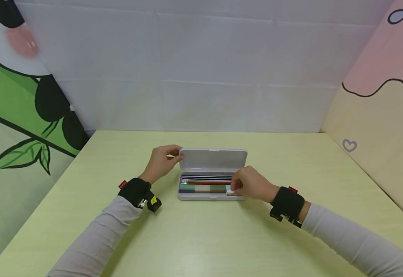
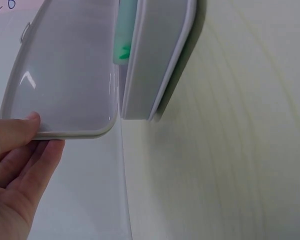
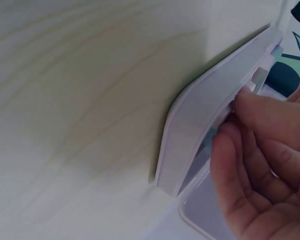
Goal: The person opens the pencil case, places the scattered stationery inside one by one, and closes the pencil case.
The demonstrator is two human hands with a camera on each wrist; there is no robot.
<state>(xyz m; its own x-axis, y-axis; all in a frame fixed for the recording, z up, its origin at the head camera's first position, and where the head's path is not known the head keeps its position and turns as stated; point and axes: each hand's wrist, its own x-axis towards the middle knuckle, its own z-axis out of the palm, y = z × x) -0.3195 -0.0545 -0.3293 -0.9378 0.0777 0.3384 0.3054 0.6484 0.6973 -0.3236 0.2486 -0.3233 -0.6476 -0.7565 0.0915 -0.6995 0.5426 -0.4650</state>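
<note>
A white pencil case (image 1: 201, 198) lies on the table with its lid (image 1: 213, 159) raised at the back. My left hand (image 1: 161, 161) pinches the lid's left edge, thumb on the inner face and fingers behind. Over the case's right end, my right hand (image 1: 253, 184) pinches a small white and light-blue eraser (image 1: 228, 191), partly hidden by the fingers. Inside the case lie several striped pencils (image 1: 204, 177), a reddish-brown pencil (image 1: 208, 183) and a thick green, beige and brown stick-like item (image 1: 201, 188) along the front.
The pale wooden table (image 1: 201, 238) extends around the case on all sides. A white sheet (image 1: 201, 77) hangs behind its far edge. Printed panels stand at the left (image 1: 21, 127) and right (image 1: 378, 127).
</note>
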